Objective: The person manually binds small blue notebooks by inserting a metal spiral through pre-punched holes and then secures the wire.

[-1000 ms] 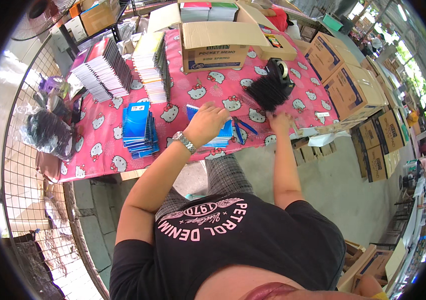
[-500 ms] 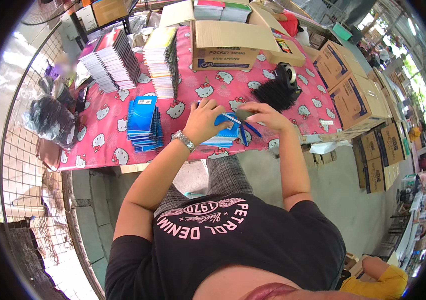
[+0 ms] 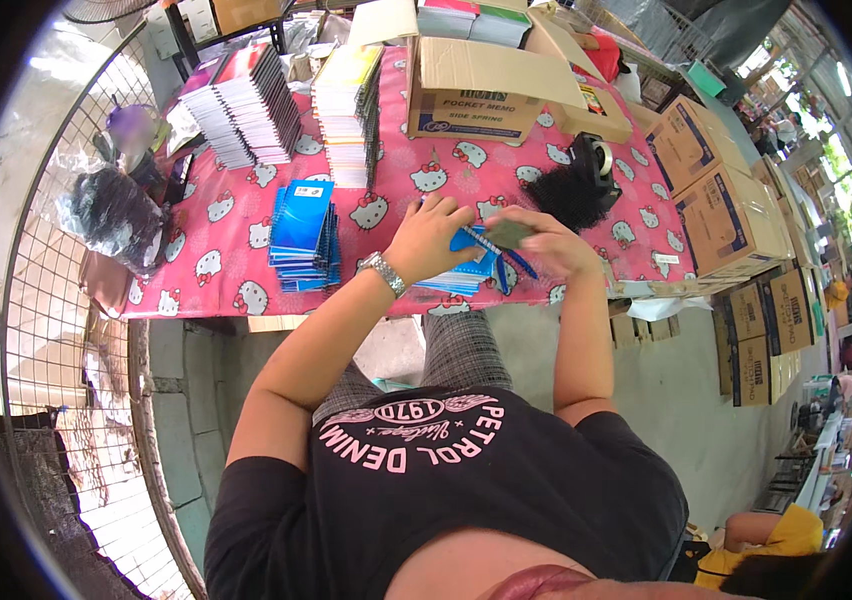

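Note:
Small blue spiral notebooks [image 3: 456,278] lie in a low stack near the table's front edge. My left hand [image 3: 431,240], with a metal watch at the wrist, is closed on the top notebook, whose spiral edge is tilted up. My right hand [image 3: 561,246] pinches a flat grey-green piece [image 3: 508,234] against or just beside that spiral edge; its exact kind is unclear. Blue-handled pliers [image 3: 514,268] show below the piece, beside the notebooks; their jaws are hidden. Left of my hands stands a taller stack of blue notebooks [image 3: 300,225].
Tall notebook stacks [image 3: 344,120] rise at the back left. Behind my hands is an open carton [image 3: 476,100]. A bundle of black spiral wires [image 3: 564,195] lies beside a tape dispenser [image 3: 598,170]. More cartons [image 3: 731,220] are piled at the right; a plastic-wrapped bundle [image 3: 116,215] sits at the left.
The whole scene has shifted slightly right and up in view. My right hand has turned a little, so the grey-green piece shows broader. Both hands stay at the same notebook.

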A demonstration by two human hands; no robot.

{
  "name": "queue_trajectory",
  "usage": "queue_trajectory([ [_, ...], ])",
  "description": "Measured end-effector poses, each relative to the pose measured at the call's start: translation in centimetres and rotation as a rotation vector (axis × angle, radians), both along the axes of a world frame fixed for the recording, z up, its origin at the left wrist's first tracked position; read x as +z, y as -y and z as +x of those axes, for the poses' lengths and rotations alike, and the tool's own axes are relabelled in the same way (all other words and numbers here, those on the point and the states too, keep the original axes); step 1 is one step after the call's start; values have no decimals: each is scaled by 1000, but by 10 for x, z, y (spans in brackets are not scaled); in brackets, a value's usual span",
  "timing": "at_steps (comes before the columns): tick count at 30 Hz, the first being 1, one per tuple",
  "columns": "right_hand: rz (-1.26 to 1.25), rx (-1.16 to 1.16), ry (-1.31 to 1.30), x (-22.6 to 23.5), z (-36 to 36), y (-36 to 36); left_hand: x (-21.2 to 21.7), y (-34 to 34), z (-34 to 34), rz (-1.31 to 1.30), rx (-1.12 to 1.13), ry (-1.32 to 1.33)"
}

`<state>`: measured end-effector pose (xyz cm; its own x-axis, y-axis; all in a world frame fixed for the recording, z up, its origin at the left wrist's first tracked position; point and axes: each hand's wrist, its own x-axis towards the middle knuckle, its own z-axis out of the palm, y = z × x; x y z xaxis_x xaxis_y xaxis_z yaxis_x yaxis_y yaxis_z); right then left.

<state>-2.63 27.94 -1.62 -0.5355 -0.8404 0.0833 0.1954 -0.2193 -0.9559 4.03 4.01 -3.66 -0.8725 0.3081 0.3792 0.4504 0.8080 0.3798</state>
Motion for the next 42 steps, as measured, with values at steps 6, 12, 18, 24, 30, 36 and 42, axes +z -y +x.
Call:
queue_trajectory([
  [6,11,41,-81,13,1,11,-3,4,1,59,18,6],
  [12,-124,68,152,15,-5,21,2,22,-10,78,77,-31],
  [18,285,-49,-212,0,-26,38,-3,31,-13,305,-23,136],
  [24,-159,71,133,0,-21,40,-5,36,-16,406,-31,175],
  [30,830,-1015,-425,-80,-66,-42,-3,33,-19,486,55,194],
  [36,1626,-1384,-638,-169,-7,-85,-21,33,-4,891,187,298],
  [42,1234,-1028,-1176,-210,24,-16,-18,25,-3,820,241,319],
])
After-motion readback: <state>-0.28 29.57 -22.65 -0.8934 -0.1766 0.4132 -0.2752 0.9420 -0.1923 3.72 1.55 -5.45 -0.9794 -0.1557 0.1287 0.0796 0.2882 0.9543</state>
